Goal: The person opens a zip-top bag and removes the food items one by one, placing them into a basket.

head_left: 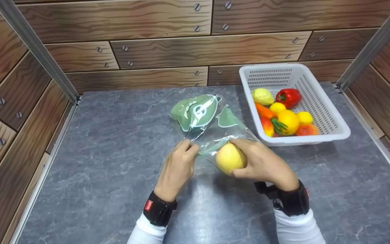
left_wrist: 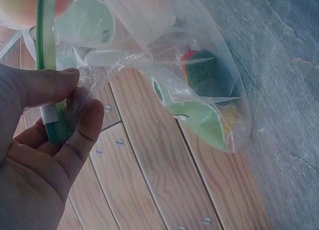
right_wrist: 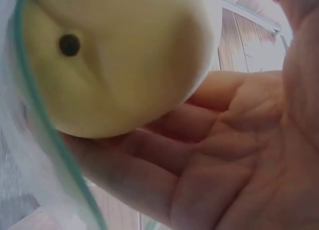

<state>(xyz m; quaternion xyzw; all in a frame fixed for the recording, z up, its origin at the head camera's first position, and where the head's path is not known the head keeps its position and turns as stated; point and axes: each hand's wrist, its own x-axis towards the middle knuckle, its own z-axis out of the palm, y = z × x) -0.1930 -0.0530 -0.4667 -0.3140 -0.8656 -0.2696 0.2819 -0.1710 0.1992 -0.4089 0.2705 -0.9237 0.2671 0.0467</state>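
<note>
The right-wrist frame's top edge cropped a yellow fruit (right_wrist: 129,80), its right edge the right hand (right_wrist: 219,155). Right of center in the left-wrist view, a clear bag (left_wrist: 199,123) blurred a green-and-red shape (left_wrist: 203,73). Low in the head view, a red tag (head_left: 148,205) proved unreadably small.

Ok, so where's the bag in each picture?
Head: the bag is in the middle, left of the basket.
Left wrist: the bag spreads across the upper middle, its green edge in the left hand.
Right wrist: the bag runs down the left side, beside the fruit.
Shared landmark: the wood wall, at the back, lower middle, then top right.
</note>
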